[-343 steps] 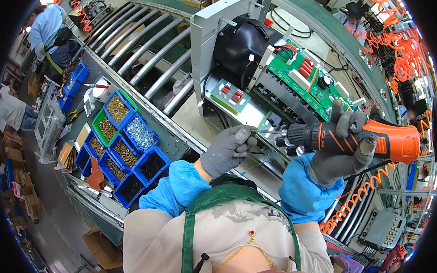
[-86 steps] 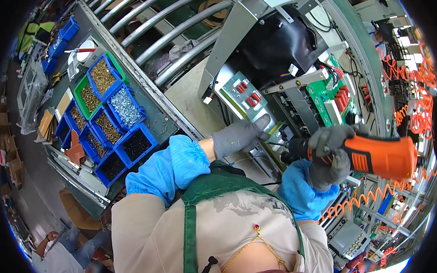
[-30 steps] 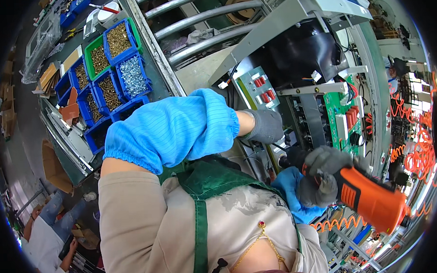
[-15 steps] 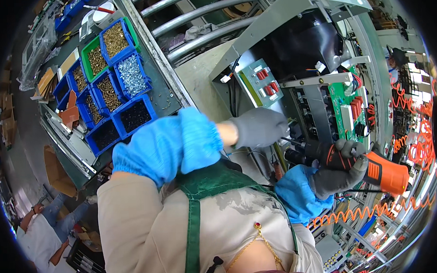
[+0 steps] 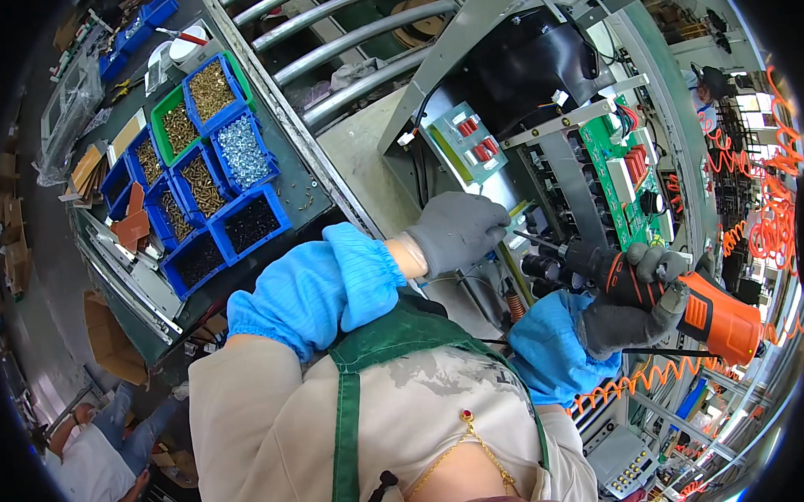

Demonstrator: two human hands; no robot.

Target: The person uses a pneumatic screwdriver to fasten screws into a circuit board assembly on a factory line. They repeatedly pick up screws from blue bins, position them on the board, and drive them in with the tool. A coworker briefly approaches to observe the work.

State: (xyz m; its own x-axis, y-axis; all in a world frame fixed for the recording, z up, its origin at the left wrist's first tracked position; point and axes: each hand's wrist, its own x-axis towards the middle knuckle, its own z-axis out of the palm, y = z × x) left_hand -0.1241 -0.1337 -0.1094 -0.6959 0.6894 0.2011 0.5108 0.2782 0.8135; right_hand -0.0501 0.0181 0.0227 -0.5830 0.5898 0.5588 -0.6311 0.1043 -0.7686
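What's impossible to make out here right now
Head view:
Power drill: any trigger hidden behind the gloved right hand.
Gloved left hand: its own fingers hide whether it pinches anything.
Grey metal chassis: top cut off by the upper edge.
Black pieces in a blue bin: too small to identify.

L hand (image 5: 459, 234): fingertips partly hidden, can't tell if they've got anything. R hand (image 5: 635, 318) covers part of drill (image 5: 721, 319) grip. Metal frame (image 5: 475, 67) cut off by top edge. Black bits (image 5: 251, 226) too small to ID. Co-worker (image 5: 92, 465), lower L, partly lost in dark rim.
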